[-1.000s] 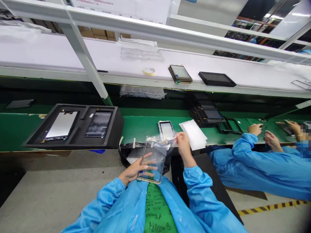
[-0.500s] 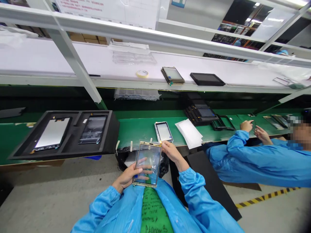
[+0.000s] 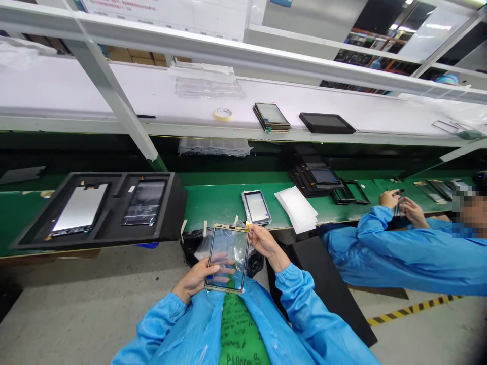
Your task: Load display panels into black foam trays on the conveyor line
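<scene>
A clear glass touch panel [image 3: 227, 257] with a gold rim is held upright over my lap. My left hand [image 3: 198, 278] supports it from beneath, fingers spread behind the glass and showing through it. My right hand [image 3: 264, 240] pinches the panel's top right corner, where a small yellow tab sticks out. Loose clear film hangs beside the panel's right edge. Another panel [image 3: 256, 207] lies flat on the green conveyor belt [image 3: 216, 200] just beyond my hands.
A black foam tray [image 3: 117, 229] with two screens sits left on the belt. White sheets [image 3: 297, 208] and stacked black frames [image 3: 319, 180] lie to the right. A black-lined bin [image 3: 190, 244] stands under the panel. A co-worker in blue [image 3: 399, 248] works at right.
My right hand pulled clear film off the panel, then came back down to its top right corner. The panel shifted slightly left and lower.
</scene>
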{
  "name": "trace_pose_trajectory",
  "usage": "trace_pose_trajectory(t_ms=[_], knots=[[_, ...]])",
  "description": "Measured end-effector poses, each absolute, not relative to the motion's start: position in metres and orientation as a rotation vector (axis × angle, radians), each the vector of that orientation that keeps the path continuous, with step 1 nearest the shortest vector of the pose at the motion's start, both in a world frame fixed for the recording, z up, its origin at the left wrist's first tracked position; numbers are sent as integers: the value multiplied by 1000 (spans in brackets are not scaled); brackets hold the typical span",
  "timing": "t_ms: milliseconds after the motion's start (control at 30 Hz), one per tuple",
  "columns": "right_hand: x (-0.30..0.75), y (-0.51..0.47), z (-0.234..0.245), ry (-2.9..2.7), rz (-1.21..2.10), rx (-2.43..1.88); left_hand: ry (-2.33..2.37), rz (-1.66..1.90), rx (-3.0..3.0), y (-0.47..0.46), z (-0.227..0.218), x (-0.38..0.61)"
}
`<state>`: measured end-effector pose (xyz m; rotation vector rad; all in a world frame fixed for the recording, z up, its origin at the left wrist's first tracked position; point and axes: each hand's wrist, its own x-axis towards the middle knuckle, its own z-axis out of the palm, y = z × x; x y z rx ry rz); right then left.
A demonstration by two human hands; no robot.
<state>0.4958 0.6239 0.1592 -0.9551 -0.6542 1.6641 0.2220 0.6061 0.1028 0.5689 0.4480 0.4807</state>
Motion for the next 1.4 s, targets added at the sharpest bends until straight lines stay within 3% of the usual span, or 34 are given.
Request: trace_pose_trajectory(t_ms=[400, 700, 967, 1133, 1267, 1400], knots=[[500, 634, 160, -694, 1685, -970, 487, 447, 577, 611, 105, 232], [501, 615, 135, -1294, 1687, -1161, 491, 520, 670, 609, 115, 231], [516, 575, 111, -1490, 1731, -1261, 895, 645, 535, 610, 110, 223], [520, 570, 65, -839, 1840, -1393, 1114, 858, 390, 611, 92, 213], [533, 585, 14, -890, 1436, -1592, 1261, 1121, 333, 603, 90, 206], [542, 620, -30, -1024, 1208, -1752, 1407, 1110, 333, 589, 89, 210]])
